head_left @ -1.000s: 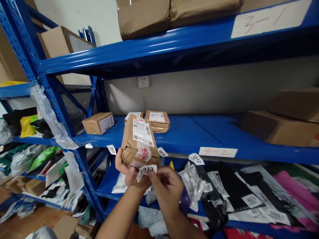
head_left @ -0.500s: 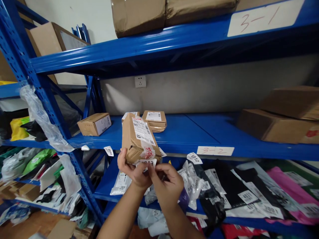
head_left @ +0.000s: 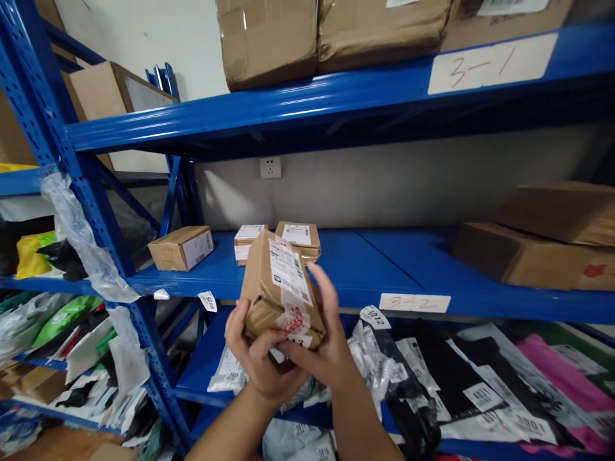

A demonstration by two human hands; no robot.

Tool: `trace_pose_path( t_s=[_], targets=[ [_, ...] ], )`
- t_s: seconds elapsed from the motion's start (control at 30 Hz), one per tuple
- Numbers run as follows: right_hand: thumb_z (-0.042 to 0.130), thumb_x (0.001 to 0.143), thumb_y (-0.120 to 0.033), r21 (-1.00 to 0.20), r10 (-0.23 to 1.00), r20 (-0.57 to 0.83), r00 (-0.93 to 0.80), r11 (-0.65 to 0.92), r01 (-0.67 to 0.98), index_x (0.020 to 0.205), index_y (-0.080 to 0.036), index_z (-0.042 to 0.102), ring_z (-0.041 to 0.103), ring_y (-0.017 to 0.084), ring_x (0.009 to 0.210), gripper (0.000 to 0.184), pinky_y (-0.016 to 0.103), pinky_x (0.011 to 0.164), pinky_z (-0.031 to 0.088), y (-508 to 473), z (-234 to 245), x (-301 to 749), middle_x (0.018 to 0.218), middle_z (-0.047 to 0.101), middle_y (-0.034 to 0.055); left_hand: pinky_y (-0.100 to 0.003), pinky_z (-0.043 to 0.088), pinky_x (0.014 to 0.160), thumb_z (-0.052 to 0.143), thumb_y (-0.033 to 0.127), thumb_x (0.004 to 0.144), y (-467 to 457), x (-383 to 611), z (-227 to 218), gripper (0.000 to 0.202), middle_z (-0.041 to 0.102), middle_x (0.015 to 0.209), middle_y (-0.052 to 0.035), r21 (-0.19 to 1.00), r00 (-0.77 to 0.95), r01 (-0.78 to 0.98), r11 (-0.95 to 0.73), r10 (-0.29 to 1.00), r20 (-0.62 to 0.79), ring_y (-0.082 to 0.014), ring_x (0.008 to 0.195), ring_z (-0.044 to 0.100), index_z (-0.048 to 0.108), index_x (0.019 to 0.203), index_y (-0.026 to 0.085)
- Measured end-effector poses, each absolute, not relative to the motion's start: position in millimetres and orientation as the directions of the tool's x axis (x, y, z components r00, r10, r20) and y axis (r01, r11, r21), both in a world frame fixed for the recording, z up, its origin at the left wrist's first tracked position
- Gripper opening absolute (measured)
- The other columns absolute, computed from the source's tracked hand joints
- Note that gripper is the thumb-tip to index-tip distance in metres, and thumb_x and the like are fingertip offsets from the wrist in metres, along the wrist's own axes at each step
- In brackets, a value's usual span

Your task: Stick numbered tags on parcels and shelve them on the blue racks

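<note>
A brown cardboard box (head_left: 259, 291) with a white shipping label (head_left: 289, 270) and red print on its near end is held up before the middle shelf. My left hand (head_left: 262, 358) grips its left side and near end. Along the right side lie the fingers of my right hand (head_left: 327, 339), its thumb pressing the near end. Both thumbs cover most of a small white number sticker (head_left: 302, 340) there. Behind the held box, small labelled boxes (head_left: 296, 234) stand on the shelf, and another small box (head_left: 180, 248) sits to their left.
The blue middle shelf (head_left: 346, 278) carries a "3-2" sign (head_left: 415, 303) and larger boxes (head_left: 533, 256) at right. Numbered bagged parcels (head_left: 451, 365) fill the shelf below. Overhead runs a blue beam (head_left: 269, 102) with big cartons (head_left: 269, 41). A blue upright (head_left: 91, 192) stands left.
My right hand has moved from the number sticker at the near end to the box's right side. The box has shifted slightly right and lower in view.
</note>
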State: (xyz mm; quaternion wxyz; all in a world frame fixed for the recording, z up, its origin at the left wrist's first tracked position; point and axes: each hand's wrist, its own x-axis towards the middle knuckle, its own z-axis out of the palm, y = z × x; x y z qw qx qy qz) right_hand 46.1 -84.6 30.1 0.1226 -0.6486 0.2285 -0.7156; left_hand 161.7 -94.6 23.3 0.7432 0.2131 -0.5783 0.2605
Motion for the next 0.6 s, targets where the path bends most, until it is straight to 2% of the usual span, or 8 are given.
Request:
trace_pose_path(
  t_s=[0.07,0.1,0.2,0.3,0.43,0.5,0.6],
  targets=[
    [0.082,0.081,-0.042,-0.502,-0.502,0.865,0.025,-0.865,0.003,0.149,-0.029,0.045,0.030,0.033,0.151,0.079,0.051,0.124,0.032,-85.4,38.4,40.8,0.162,0.030,0.0102,-0.050,0.042,0.108,0.080,0.029,0.070,-86.1,169.7,29.2,0.036,0.041,0.149,-0.0156,-0.008,0.104,-0.620,0.784,0.092,0.990,-0.0326,0.133,0.047,0.058,0.097,0.020],
    [0.077,0.085,-0.044,-0.524,-0.522,0.852,0.053,-0.849,0.071,0.148,-0.029,0.048,0.030,0.033,0.151,0.070,0.051,0.124,0.031,-85.6,41.3,39.7,0.162,0.031,0.0090,-0.050,0.043,0.108,0.080,0.029,0.070,-83.6,175.5,33.4,0.041,0.042,0.148,-0.0163,-0.035,0.038,-0.604,0.797,0.072,0.997,-0.0331,0.134,0.047,0.059,0.103,0.020],
    [0.072,0.090,-0.047,-0.579,-0.588,0.806,0.060,-0.765,0.282,0.144,-0.029,0.050,0.039,0.029,0.147,0.062,0.047,0.120,0.039,-84.6,45.5,44.0,0.160,0.037,0.0084,-0.046,0.047,0.103,0.081,0.035,0.076,-84.4,197.3,49.6,0.064,0.055,0.135,-0.0155,-0.175,-0.134,-0.527,0.831,0.122,0.983,-0.0293,0.124,0.056,0.053,0.131,0.020],
    [0.069,0.090,-0.053,-0.558,-0.603,0.797,0.017,-0.726,0.401,0.140,-0.026,0.053,0.044,0.027,0.144,0.058,0.043,0.118,0.042,-82.1,47.4,55.5,0.156,0.044,0.0093,-0.037,0.052,0.095,0.075,0.038,0.087,-92.3,217.7,66.5,0.064,0.066,0.116,-0.0091,-0.331,-0.204,-0.470,0.818,0.264,0.943,-0.0215,0.107,0.063,0.047,0.143,0.023],
    [0.062,0.092,-0.062,-0.480,-0.537,0.842,-0.054,-0.791,0.380,0.140,-0.024,0.049,0.046,0.030,0.142,0.063,0.048,0.119,0.040,-82.0,50.6,63.9,0.154,0.045,0.0132,-0.037,0.051,0.098,0.065,0.022,0.092,-99.5,229.7,82.0,0.044,0.063,0.102,-0.0041,-0.436,-0.214,-0.376,0.818,0.381,0.899,-0.0189,0.096,0.060,0.057,0.135,0.028],
    [0.060,0.094,-0.060,-0.433,-0.463,0.886,-0.023,-0.844,0.317,0.144,-0.025,0.043,0.044,0.030,0.144,0.064,0.049,0.119,0.040,-85.5,52.8,62.0,0.156,0.042,0.0144,-0.037,0.051,0.099,0.067,0.017,0.087,-99.7,228.3,89.2,0.038,0.058,0.100,-0.0030,-0.470,-0.228,-0.380,0.797,0.412,0.882,-0.0185,0.094,0.057,0.065,0.121,0.034],
    [0.054,0.099,-0.055,-0.334,-0.348,0.937,-0.033,-0.919,0.209,0.146,-0.027,0.039,0.043,0.028,0.145,0.057,0.048,0.117,0.043,-92.2,57.6,54.8,0.157,0.041,0.0144,-0.038,0.049,0.103,0.079,0.020,0.076,-94.6,220.7,105.9,0.033,0.051,0.101,-0.0035,-0.563,-0.326,-0.431,0.705,0.460,0.826,-0.0202,0.099,0.054,0.073,0.102,0.040]
  ],
)
